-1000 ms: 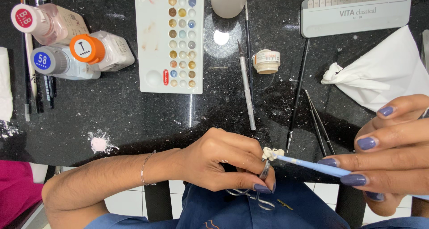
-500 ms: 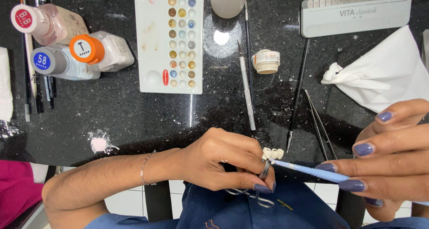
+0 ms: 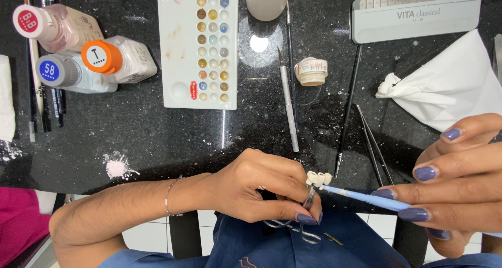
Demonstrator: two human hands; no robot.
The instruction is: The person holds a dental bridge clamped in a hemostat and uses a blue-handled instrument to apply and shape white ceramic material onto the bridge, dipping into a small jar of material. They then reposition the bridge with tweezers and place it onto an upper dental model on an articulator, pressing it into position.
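The left hand (image 3: 261, 187) reaches in from 8 o'clock with the forearm lying flat along the near edge of the black speckled surface (image 3: 157, 137). A thin bracelet (image 3: 168, 197) sits on the wrist. Its fingers are curled tight around a metal clamp tool (image 3: 308, 200) with looped wire handles, and the clamp grips a small row of white teeth (image 3: 319, 178). The teeth look smooth, shiny and bumpy. They sit at about 6 o'clock in the view, just over the near edge of the surface.

The right hand (image 3: 455, 187) comes in from 4 o'clock. Its fingers, with purple nails, are pinched shut on a thin light blue brush (image 3: 366, 197), held like a pencil. The tip of the brush touches the teeth.

At 12 o'clock lies a white plastic tray (image 3: 180, 48) with many little round wells of colour. At 10 o'clock three small see-through bottles (image 3: 83, 48) lie on their sides, with pink, orange and blue round caps. A long silver tool (image 3: 287, 103) lies near the middle, and a little round jar (image 3: 312, 71) is just beside it. A crumpled white tissue (image 3: 449, 90) rests at 2 o'clock, below a grey holder of tooth samples (image 3: 418, 14). A spot of pale pink powder (image 3: 116, 167) sits at 8 o'clock.
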